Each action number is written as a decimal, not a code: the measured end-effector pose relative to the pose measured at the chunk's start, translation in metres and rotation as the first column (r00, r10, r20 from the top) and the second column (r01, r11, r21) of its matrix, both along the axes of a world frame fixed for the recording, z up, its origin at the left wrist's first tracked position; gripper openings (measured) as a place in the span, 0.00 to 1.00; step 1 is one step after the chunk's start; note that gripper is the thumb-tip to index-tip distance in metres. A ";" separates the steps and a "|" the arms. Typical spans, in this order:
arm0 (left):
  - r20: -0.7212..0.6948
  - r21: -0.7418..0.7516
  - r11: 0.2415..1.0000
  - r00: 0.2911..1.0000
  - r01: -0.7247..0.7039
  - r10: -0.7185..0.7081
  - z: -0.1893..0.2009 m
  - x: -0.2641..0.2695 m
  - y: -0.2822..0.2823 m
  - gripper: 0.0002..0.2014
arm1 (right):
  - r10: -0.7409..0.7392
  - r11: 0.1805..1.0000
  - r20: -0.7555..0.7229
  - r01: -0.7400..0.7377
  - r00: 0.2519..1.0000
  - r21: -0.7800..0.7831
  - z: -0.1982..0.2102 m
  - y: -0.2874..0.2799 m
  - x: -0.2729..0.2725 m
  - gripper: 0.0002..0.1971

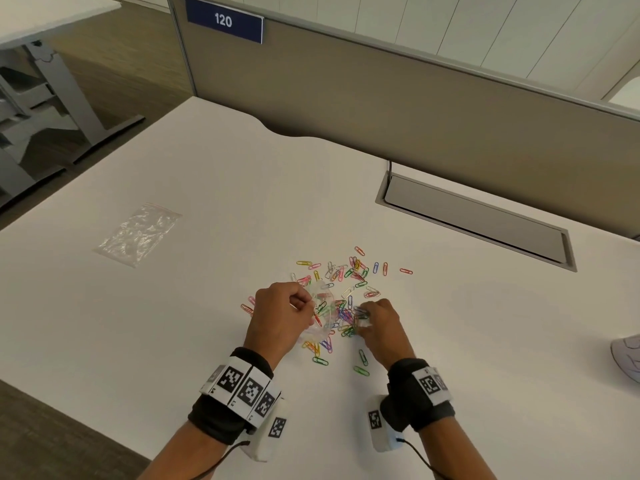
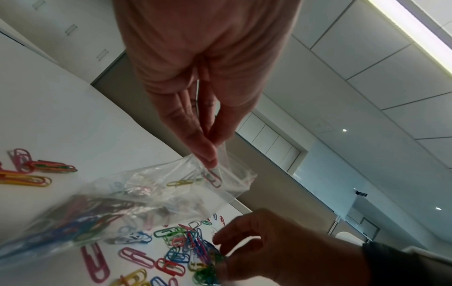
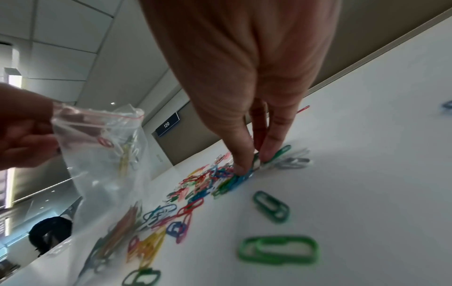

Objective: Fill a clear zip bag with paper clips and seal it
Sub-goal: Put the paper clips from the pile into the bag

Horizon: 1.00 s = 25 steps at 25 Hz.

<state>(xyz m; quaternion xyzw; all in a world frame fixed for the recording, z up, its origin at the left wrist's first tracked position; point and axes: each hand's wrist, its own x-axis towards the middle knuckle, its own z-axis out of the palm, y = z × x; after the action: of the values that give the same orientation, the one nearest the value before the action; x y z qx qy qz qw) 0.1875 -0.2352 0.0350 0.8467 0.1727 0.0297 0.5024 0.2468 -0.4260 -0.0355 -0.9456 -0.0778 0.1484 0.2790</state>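
Note:
A pile of coloured paper clips [image 1: 346, 289] lies scattered on the white table [image 1: 207, 188]. My left hand [image 1: 282, 315] pinches the rim of a clear zip bag [image 2: 151, 193] with a red seal line and holds it up, mouth open; several clips lie inside the zip bag [image 3: 105, 154]. To its right, my right hand [image 1: 379, 323] reaches down into the pile, thumb and fingers pinching a small bunch of paper clips [image 3: 254, 166] against the table. The same pinch shows low in the left wrist view, around the paper clips [image 2: 208, 257].
A second clear zip bag [image 1: 138, 233] lies flat at the table's left. A grey cable hatch [image 1: 474, 220] is set into the table at the back right, before a beige partition [image 1: 381, 98]. Loose green clips [image 3: 271, 207] lie near my right wrist.

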 end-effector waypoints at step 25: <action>-0.006 0.022 1.000 1.000 0.011 -0.011 -0.002 -0.002 -0.003 0.02 | -0.204 0.663 -0.260 0.329 0.944 0.672 0.036 0.006 -0.005 0.10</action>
<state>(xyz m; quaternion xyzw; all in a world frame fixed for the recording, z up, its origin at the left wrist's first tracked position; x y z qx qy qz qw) 0.1851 -0.2377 0.0334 0.8531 0.1692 0.0262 0.4929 0.2421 -0.4200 0.0005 -0.7513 0.0337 0.1413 0.6438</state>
